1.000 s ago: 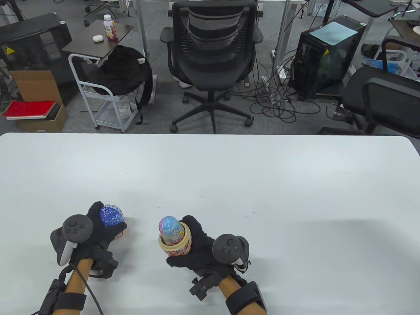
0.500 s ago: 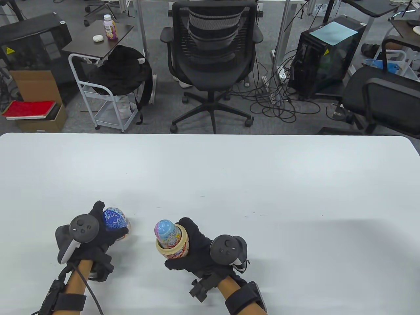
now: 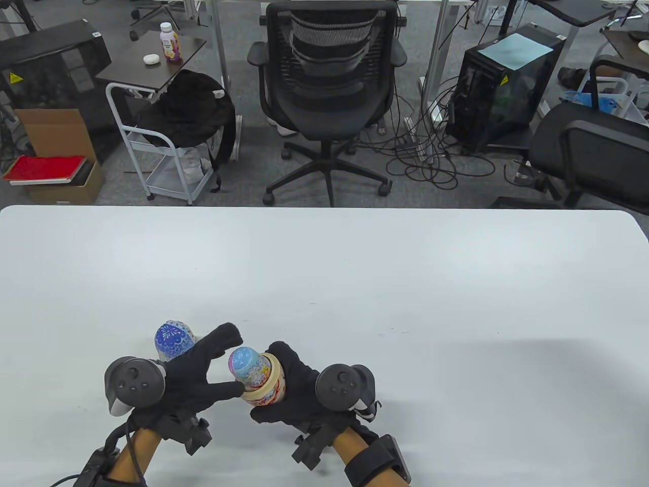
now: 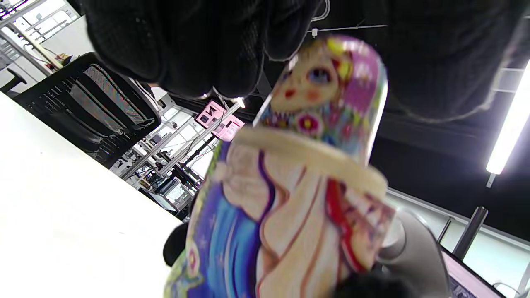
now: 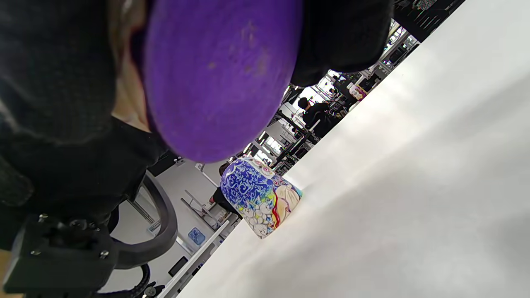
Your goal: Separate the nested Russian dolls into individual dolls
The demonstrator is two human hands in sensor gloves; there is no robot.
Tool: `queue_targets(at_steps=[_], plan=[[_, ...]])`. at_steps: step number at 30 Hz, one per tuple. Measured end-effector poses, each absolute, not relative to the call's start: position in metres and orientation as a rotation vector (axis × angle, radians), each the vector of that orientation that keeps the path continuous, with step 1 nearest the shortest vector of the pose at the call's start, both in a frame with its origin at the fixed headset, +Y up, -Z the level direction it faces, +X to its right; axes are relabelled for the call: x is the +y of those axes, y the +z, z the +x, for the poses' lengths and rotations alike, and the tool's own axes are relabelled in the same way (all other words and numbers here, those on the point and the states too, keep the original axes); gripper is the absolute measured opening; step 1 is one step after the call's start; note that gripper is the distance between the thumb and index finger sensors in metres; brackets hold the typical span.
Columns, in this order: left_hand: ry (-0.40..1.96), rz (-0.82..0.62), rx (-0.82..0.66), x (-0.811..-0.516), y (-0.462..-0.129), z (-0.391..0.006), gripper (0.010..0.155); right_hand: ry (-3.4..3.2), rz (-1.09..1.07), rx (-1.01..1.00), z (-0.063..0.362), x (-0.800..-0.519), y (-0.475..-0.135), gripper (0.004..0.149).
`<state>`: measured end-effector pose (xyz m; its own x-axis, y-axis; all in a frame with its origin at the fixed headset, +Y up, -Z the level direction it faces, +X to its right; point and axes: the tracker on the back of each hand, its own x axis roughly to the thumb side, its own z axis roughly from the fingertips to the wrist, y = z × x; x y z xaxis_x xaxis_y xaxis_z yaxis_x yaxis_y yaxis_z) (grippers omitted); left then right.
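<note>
My right hand [image 3: 269, 383] grips the lower half of the outer doll [image 3: 266, 391], tilted left, a little above the table. The smaller pink and blue inner doll [image 3: 244, 362] stands in it; its painted face shows in the left wrist view [image 4: 331, 91] above the lower half's rim [image 4: 290, 223]. My left hand [image 3: 235, 361] is open, with fingers [image 3: 227, 336] and thumb spread on either side of the inner doll's head; whether they touch it I cannot tell. The outer doll's blue top half [image 3: 174, 340] stands on the table behind my left hand, also in the right wrist view [image 5: 258, 198]. The lower half's purple base [image 5: 219, 70] fills that view.
The white table [image 3: 405, 284] stretches far and right of my hands. Beyond its far edge stand a black office chair [image 3: 327, 76], a small cart [image 3: 167, 152] and a computer case [image 3: 502, 76].
My left hand let go of the blue top half, which now stands on the table, and moved right to the inner doll. My right hand shifted slightly left with the lower half.
</note>
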<state>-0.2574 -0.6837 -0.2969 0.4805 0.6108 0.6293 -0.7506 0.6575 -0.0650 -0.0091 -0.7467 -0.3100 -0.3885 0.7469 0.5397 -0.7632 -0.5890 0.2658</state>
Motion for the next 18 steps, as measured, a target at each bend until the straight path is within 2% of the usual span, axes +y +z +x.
queue_targets(at_steps=[6,18], plan=[[0.947,0.257,-0.664,-0.685,-0.296,-0.255,0.078,2.041,0.778,-0.011,-0.01,-0.747,-0.31,0.116],[1.031,0.519,-0.574,-0.651,-0.283,-0.3,0.077,2.188,0.742,-0.043,-0.003,-0.745,-0.316,0.115]])
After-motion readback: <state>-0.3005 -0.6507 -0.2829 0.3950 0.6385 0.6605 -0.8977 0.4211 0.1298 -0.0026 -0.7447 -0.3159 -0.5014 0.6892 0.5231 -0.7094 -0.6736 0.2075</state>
